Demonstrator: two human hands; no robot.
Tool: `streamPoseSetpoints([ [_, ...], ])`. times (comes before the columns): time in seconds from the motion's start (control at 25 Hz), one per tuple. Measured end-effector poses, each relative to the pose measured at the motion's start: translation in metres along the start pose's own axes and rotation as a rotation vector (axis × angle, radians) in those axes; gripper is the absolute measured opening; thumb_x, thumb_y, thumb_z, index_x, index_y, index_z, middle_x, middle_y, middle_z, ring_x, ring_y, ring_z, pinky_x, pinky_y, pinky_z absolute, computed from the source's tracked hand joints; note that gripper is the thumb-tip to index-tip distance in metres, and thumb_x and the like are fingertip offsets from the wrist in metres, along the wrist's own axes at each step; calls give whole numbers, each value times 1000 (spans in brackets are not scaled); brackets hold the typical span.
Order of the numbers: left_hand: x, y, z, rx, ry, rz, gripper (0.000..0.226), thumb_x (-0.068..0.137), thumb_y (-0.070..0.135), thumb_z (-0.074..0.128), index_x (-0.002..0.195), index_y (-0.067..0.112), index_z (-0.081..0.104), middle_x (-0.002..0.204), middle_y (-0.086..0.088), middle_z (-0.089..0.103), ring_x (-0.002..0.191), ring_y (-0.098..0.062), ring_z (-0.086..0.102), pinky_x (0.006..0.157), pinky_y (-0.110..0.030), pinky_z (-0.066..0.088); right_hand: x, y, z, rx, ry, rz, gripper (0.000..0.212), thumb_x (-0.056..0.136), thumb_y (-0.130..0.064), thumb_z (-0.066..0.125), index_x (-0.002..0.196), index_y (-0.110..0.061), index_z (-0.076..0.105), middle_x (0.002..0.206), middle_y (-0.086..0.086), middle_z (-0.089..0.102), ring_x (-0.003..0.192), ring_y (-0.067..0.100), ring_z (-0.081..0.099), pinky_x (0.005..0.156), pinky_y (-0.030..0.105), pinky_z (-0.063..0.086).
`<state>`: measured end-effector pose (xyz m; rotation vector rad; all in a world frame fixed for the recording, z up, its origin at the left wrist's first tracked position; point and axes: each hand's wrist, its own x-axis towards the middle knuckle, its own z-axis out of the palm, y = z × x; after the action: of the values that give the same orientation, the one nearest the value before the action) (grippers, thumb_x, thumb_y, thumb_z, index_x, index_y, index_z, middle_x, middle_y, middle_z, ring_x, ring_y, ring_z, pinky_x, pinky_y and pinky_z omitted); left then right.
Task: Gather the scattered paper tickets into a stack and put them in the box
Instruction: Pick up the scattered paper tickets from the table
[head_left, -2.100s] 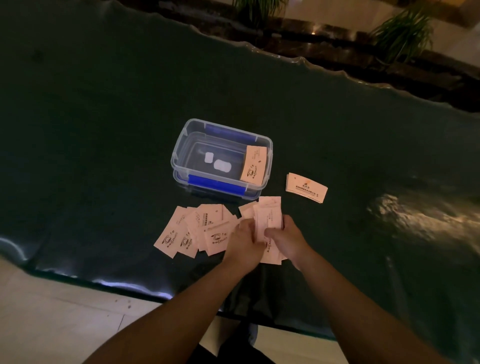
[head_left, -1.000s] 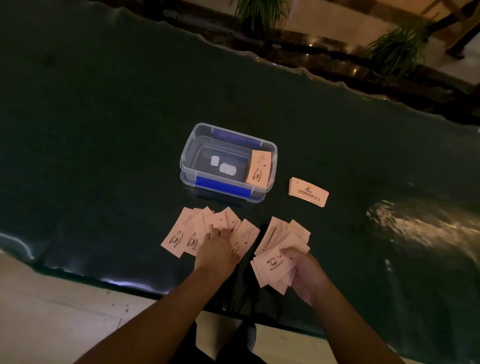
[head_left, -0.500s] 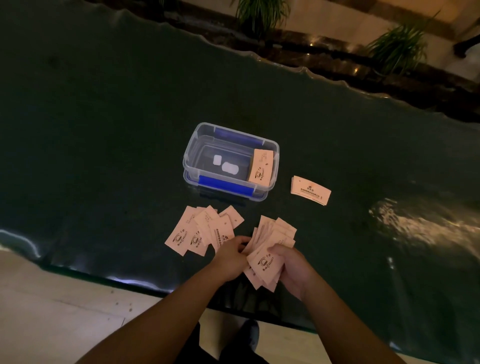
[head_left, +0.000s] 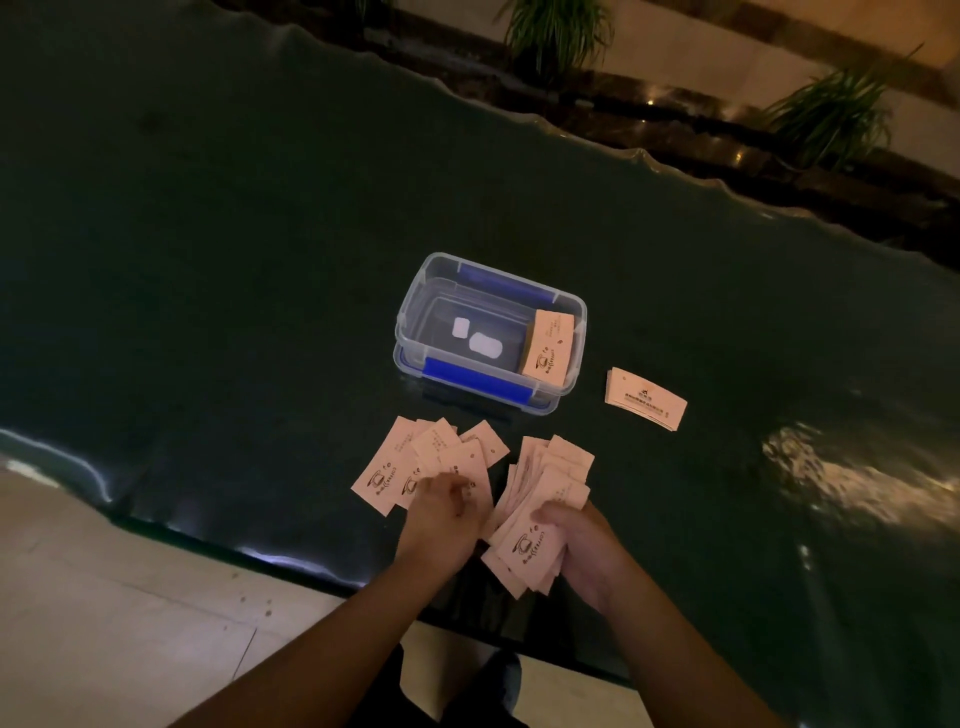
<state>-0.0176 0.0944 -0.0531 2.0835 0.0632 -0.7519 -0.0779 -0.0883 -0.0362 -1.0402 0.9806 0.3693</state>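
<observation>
Your right hand (head_left: 587, 551) held a loose, fanned bundle of tickets (head_left: 540, 512), thumb pressed across the top one and fingers curled beneath, at about 6 o'clock from the box (head_left: 415, 306). Your left hand (head_left: 441, 514) sat just beside it at its 9 o'clock, fingers bent down onto a spread of tickets (head_left: 415, 462) that lay overlapping on the dark table (head_left: 208, 260); whether those fingers pinched a ticket or only pressed on the spread, I could not tell, since the hand was blurred. The two hands were close together, nearly touching.

The box was clear plastic with blue clips, open, standing near the middle of the table at 12 o'clock from your hands. A small stack of tickets (head_left: 548, 349) leaned inside it against its right end. A separate stack of cards (head_left: 645, 399) lay flat on the table at 3 o'clock from the box, apart from it. Potted plants (head_left: 558, 26) stood beyond the table's far edge.
</observation>
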Motion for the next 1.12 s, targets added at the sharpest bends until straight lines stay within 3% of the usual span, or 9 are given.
streamPoseSetpoints([
  [0.16, -4, -9, -10, -136, 59, -116, 55, 94, 32, 68, 143, 19, 47, 137, 2, 39, 121, -21, 55, 99, -41, 54, 1, -10, 23, -145, -69, -24, 58, 93, 9, 61, 132, -33, 55, 129, 5, 70, 116, 29, 67, 89, 51, 56],
  [0.28, 0, -6, -11, -216, 14, -145, 45, 95, 25, 68, 136, 23, 49, 119, 14, 52, 90, 2, 66, 66, -17, 56, 6, -15, 40, -248, -74, -53, 61, 91, 11, 61, 135, -31, 55, 135, 4, 68, 124, 31, 65, 105, 58, 53],
  [0.36, 2, -3, -9, -231, -16, -141, 33, 98, 22, 64, 129, 25, 51, 104, 17, 58, 74, 17, 65, 48, -10, 50, 12, -19, 48, -301, -53, -58, 67, 89, 11, 63, 144, -26, 53, 143, 9, 65, 128, 34, 63, 109, 62, 50],
  [0.48, 4, 2, -6, -265, -23, -116, 35, 99, 26, 61, 133, 28, 52, 120, 9, 61, 90, -2, 67, 57, -15, 50, 16, -21, 54, -356, -16, -49, 75, 87, 9, 64, 153, -24, 49, 145, 11, 64, 126, 34, 64, 108, 61, 52],
  [0.6, 8, 9, -6, -242, -65, -68, 29, 100, 24, 60, 127, 34, 57, 120, 13, 61, 91, 3, 60, 60, -10, 46, 18, -19, 56, -313, 26, -47, 75, 86, 9, 65, 152, -25, 51, 140, 8, 67, 121, 31, 68, 101, 57, 57],
  [0.72, 19, 11, -13, -4, -63, 62, 39, 101, 28, 58, 140, 26, 56, 145, 3, 57, 119, -7, 55, 93, -25, 48, 19, -16, 58, -189, 90, -21, 66, 87, 7, 66, 144, -26, 56, 125, 5, 71, 111, 31, 71, 84, 50, 60],
  [0.84, 33, 10, -25, 350, 43, 98, 54, 98, 33, 55, 150, 21, 46, 161, 1, 38, 147, -24, 30, 120, -44, 29, 20, -11, 61, -68, 141, 0, 53, 90, 6, 64, 133, -24, 64, 117, 7, 75, 104, 32, 74, 79, 48, 59],
  [1.0, 41, 10, -37, 484, -22, 57, 57, 98, 38, 51, 153, 24, 44, 158, -1, 42, 144, -30, 32, 117, -51, 32, 23, -11, 68, -81, 183, 13, 50, 91, 3, 66, 132, -24, 65, 116, 10, 77, 103, 33, 75, 83, 52, 60],
  [1.12, 40, 4, -41, 507, -45, 63, 52, 98, 41, 49, 149, 27, 50, 153, 0, 49, 140, -28, 38, 115, -50, 34, 24, -17, 72, -124, 203, 44, 42, 92, -2, 67, 128, -24, 67, 111, 11, 78, 98, 32, 76, 76, 49, 61],
])
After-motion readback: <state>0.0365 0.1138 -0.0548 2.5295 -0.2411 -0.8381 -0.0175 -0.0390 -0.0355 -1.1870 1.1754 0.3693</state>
